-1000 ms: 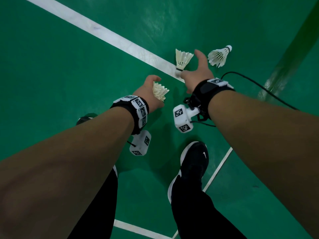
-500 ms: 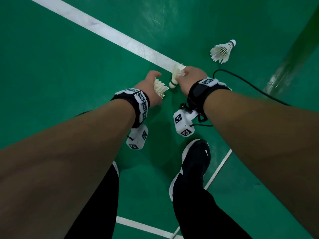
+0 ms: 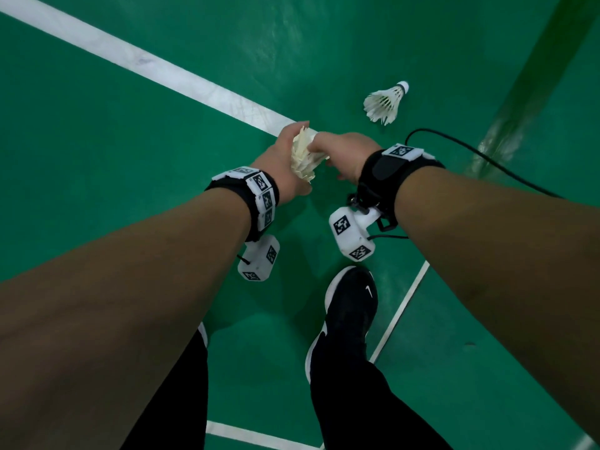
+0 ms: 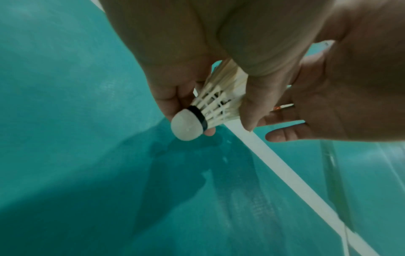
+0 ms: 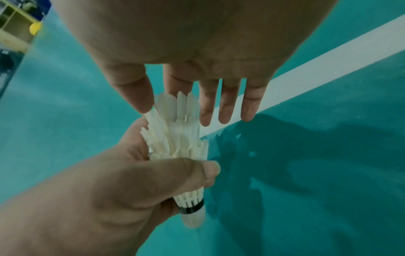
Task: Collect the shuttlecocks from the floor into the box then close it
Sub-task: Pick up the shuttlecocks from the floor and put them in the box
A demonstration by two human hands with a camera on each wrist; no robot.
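My left hand (image 3: pixel 279 170) grips a stack of nested white feather shuttlecocks (image 3: pixel 303 157) around the feathers. The white cork (image 4: pixel 186 126) with a black band points down at the green floor. My right hand (image 3: pixel 344 154) is at the stack's top. Its thumb and forefinger pinch the feather rim of the upper shuttlecock (image 5: pixel 175 107), and the other fingers (image 5: pixel 225 104) are straight. One more shuttlecock (image 3: pixel 384 103) lies on its side on the floor ahead and to the right of my hands. The box is not in view.
A broad white court line (image 3: pixel 162 69) runs diagonally under my hands and a thin one (image 3: pixel 399 313) passes by my black shoe (image 3: pixel 350 313). A black cable (image 3: pixel 487 154) trails from my right wrist. A light green strip (image 3: pixel 535 76) crosses the far right.
My right hand picked the shuttlecock up from the white line, carried it left and set it into the one in my left hand. The hands now meet.
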